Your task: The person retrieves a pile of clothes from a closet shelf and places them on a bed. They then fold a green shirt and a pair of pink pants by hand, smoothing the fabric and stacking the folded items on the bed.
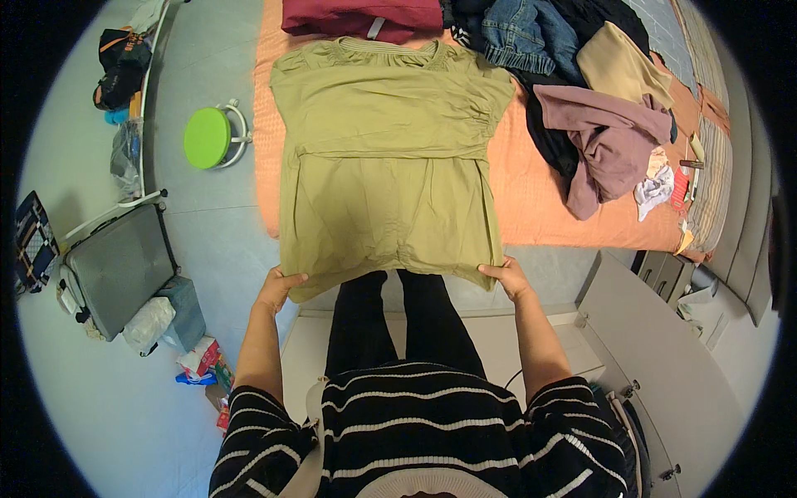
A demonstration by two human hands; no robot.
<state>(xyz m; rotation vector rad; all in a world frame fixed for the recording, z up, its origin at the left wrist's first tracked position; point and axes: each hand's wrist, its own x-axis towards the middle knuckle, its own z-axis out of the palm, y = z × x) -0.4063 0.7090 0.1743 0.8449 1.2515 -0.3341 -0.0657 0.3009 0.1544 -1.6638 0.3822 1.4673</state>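
An olive-green short-sleeved dress (390, 178) lies spread on the bed, its gathered neckline at the far end and its hem toward me. My left hand (278, 286) pinches the hem's left corner, thumb on top. At the hem's right corner my right hand (508, 278) grips the cloth the same way. Between both hands the hem hangs a little past the bed's near edge, above my legs. A seam crosses the dress at its waist, and the fabric shows light creases.
The bed has an orange cover (548, 224). A mauve garment (610, 141), jeans (523, 37) and a tan cloth (623, 62) are heaped at right; a dark red garment (365, 17) lies beyond. Left stand a green stool (207, 138) and grey suitcase (124, 266). A white cabinet door (656, 349) stands ajar.
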